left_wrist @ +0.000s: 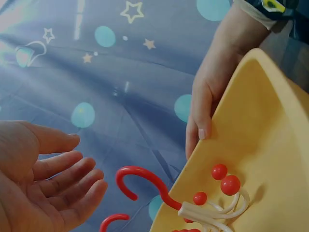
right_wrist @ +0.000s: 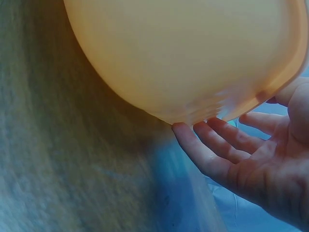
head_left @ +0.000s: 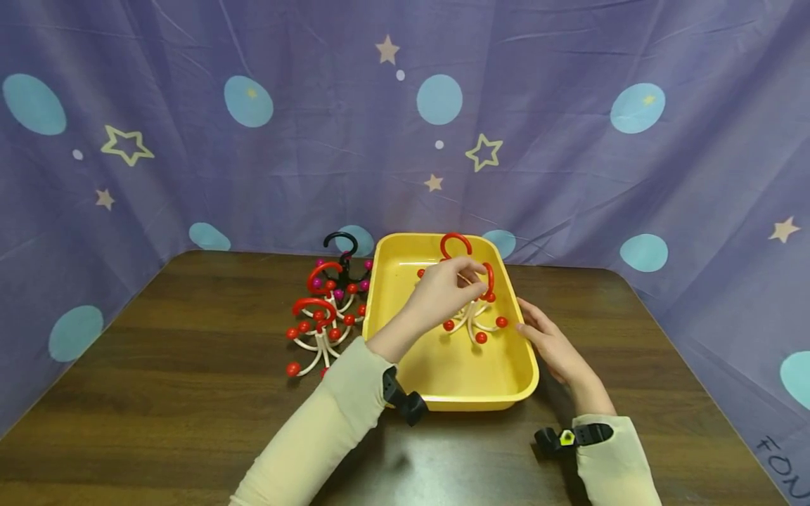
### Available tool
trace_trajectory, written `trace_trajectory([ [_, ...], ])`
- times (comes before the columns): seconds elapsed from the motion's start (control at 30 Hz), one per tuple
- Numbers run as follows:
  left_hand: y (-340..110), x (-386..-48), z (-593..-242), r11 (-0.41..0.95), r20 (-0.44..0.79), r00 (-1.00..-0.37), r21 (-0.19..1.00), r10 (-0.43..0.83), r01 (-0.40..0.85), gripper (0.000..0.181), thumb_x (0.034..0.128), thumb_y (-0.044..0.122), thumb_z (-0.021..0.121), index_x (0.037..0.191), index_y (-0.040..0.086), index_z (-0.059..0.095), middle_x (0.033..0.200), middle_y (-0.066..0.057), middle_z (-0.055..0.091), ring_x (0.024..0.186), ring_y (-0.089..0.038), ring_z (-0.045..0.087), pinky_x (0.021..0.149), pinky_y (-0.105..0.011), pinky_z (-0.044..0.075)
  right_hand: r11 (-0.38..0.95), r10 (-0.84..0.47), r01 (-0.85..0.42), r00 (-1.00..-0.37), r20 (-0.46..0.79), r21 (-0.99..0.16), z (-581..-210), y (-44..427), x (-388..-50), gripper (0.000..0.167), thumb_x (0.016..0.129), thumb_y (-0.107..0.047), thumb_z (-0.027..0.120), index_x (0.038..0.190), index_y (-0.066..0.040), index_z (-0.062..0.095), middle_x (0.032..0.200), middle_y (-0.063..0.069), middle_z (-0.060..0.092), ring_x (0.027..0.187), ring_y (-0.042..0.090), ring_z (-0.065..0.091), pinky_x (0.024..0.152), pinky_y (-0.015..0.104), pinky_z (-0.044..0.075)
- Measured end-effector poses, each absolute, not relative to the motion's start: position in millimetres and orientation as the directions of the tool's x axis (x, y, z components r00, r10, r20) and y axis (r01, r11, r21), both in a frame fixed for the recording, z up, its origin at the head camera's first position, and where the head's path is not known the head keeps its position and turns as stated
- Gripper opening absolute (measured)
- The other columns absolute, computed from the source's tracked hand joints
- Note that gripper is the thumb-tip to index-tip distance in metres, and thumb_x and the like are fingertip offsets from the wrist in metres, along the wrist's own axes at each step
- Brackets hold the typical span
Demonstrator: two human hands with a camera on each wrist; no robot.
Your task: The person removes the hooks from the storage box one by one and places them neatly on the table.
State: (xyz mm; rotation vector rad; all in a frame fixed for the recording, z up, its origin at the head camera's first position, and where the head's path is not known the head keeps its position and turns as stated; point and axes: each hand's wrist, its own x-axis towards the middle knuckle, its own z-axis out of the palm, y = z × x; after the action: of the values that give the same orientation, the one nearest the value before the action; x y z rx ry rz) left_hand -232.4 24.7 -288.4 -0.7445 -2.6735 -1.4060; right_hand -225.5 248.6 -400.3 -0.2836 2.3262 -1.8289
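My left hand (head_left: 446, 292) is over the yellow plastic tray (head_left: 443, 383), its fingers loosely bent and holding nothing. Right beside those fingers is the red hook of a multi-arm hanger (left_wrist: 212, 211), which has white curved arms tipped with red balls. It stands inside the tray. Behind it, partly hidden by the hand, is another red-hooked hanger (head_left: 455, 242). On the tray's right side my right hand (head_left: 557, 348) holds the wall, thumb at the rim and fingers against the outside.
Left of the tray on the brown wooden table (head_left: 158, 365) stand two more red-and-white hangers (head_left: 323, 337), the nearer partly behind the left sleeve. A black hanger (head_left: 344, 270) with magenta balls stands behind them. A purple curtain (head_left: 354, 140) rises behind the table.
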Motion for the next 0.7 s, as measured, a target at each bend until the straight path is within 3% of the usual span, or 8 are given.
trace_trajectory([
  [0.37,60.7,-241.2,-298.6,0.603,0.246,-0.940,0.722,0.236,0.340,0.030,0.0821,0.025,0.066,0.107,0.009,0.060,0.085,0.001,0.065,0.071,-0.010,0.059,0.065,-0.020,0.045,0.222,-0.262,-0.071,-0.965,0.011,-0.972,-402.1,250.6,-226.6,0.055,0.097,-0.013,0.037,0.145,-0.003,0.013,0.139,0.029,0.028,0.118,0.040,0.041,0.085,0.030,0.046],
  [0.7,77.7,-246.8,-308.2,0.715,0.261,-0.959,0.650,0.109,0.258,0.040,0.0792,0.028,0.070,0.111,0.008,0.056,0.096,-0.005,0.064,0.089,-0.021,0.060,0.075,-0.031,0.047,0.214,-0.275,-0.103,-0.961,0.041,-0.971,-403.2,250.7,-226.1,0.054,0.097,-0.012,0.038,0.145,-0.003,0.014,0.140,0.029,0.027,0.119,0.041,0.040,0.085,0.024,0.045],
])
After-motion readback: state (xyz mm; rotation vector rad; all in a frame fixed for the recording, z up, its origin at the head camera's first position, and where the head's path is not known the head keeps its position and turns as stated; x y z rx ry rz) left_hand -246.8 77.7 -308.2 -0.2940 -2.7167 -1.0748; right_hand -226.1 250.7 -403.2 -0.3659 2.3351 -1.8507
